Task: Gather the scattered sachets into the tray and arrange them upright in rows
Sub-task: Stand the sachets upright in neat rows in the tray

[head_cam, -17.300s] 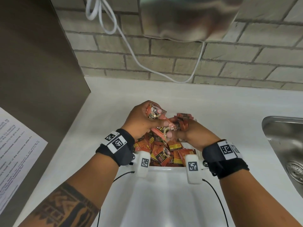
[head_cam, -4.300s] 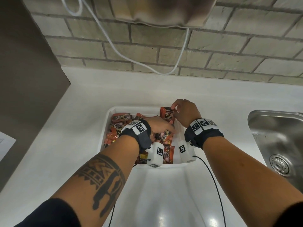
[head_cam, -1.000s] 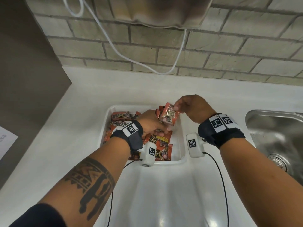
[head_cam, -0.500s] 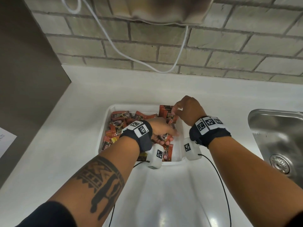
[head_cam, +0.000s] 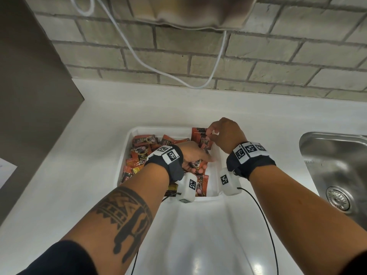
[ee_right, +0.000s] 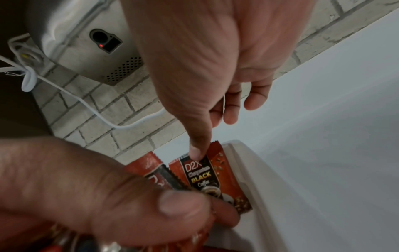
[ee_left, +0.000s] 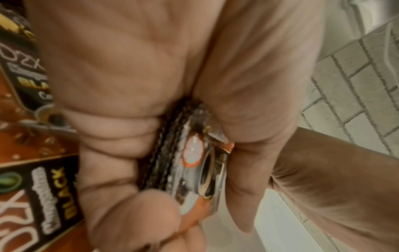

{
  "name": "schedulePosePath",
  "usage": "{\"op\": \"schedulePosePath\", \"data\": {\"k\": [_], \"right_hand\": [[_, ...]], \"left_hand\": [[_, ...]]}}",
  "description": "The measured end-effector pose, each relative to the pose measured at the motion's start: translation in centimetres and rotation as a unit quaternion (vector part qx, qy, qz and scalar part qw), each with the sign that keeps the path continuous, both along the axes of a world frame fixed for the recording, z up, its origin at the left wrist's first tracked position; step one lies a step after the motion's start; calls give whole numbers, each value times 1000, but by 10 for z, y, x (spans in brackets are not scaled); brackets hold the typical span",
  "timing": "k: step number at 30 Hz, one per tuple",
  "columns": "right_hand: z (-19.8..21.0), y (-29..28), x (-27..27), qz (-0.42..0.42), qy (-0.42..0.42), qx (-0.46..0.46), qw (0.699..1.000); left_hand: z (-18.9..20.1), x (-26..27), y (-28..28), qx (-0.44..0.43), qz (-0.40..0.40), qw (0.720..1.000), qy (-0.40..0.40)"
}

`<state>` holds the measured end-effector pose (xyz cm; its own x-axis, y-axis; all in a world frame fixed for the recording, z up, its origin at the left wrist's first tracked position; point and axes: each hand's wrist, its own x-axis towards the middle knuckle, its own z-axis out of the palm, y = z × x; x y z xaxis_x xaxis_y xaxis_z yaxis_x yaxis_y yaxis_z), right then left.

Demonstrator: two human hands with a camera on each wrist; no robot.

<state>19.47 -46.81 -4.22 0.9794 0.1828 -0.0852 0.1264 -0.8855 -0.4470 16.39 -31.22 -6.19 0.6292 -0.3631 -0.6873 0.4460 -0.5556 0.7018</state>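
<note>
The small rectangular foil sachets (head_cam: 141, 153), orange-red with black panels, gold lettering and a printed coffee cup, lay mostly jumbled flat and overlapping inside the shallow white plastic tray (head_cam: 124, 155) with rounded corners, which sat on the smooth white worktop (head_cam: 95, 120). At the tray's far right corner a few upright sachets (head_cam: 199, 136) stood on end against the wall, their serrated top edges up. The right hand (head_cam: 226, 133) was over that corner; its thumb, seen from the right wrist, pressed the top of the front upright sachet (ee_right: 201, 173) while the other fingers (ee_right: 232, 110) hung loosely curled and free behind it. The left hand (head_cam: 193, 155) was low in the tray's right half, its fingers curled tight round a thin stack of sachets (ee_left: 194, 158) held edge-on, glossy and crinkled, with zigzag seams showing between palm and thumb. A grey-beige brick wall (head_cam: 278, 62) rose behind the worktop, a white cable (head_cam: 151, 65) drooping across it from a brushed-metal wall unit (head_cam: 188, 10) overhead. A stainless steel sink (head_cam: 335, 167) lay to the right, well apart from the tray, and a printed paper sheet (head_cam: 6, 171) showed at the left edge
</note>
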Motion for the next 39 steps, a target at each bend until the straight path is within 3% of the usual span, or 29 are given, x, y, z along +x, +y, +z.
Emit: {"op": "schedulePosePath", "data": {"k": [12, 16, 23, 30, 36, 39], "right_hand": [[9, -6, -9, -1, -23, 25, 999], [14, -10, -15, -4, -38, 46, 998], [24, -19, -29, 18, 108, 126, 986], [29, -21, -26, 6, 112, 205, 972], [28, -16, -27, 13, 85, 206, 975], [30, -20, -20, -19, 34, 207, 978]], "left_hand": [[0, -2, 0, -10, -14, 1000, 11], [3, -4, 4, -44, 15, 999, 16], [8, -9, 17, -184, 102, 978, 4], [8, -14, 21, -213, 128, 968, -27], [8, -17, 23, -179, 120, 974, -64], [7, -13, 30, -78, 90, 991, -59]]}}
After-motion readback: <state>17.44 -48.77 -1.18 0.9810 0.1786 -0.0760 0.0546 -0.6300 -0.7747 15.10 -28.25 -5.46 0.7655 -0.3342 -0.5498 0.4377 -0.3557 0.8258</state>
